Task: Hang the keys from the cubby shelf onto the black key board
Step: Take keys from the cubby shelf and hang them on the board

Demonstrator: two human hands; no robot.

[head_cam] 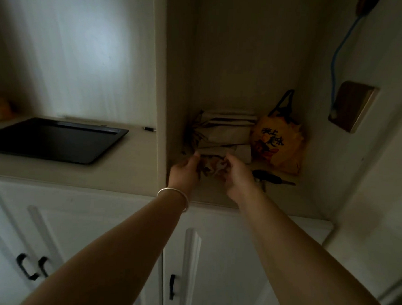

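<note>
The cubby shelf (216, 195) opens beside the bench (66, 171), on which the black key board (54, 140) lies flat, well to the left of both arms. Paper bags (222, 132) and an orange bag (277, 144) fill the back of the cubby. A dark-handled key (271, 177) lies on the shelf floor just right of the right hand (236, 177), its long axis running left to right; that hand is clearly the nearer. The left hand (185, 172) and right hand meet over a small, blurred bundle (214, 167), possibly keys; fingers curl around it, but whether either is clamped cannot be told.
</note>
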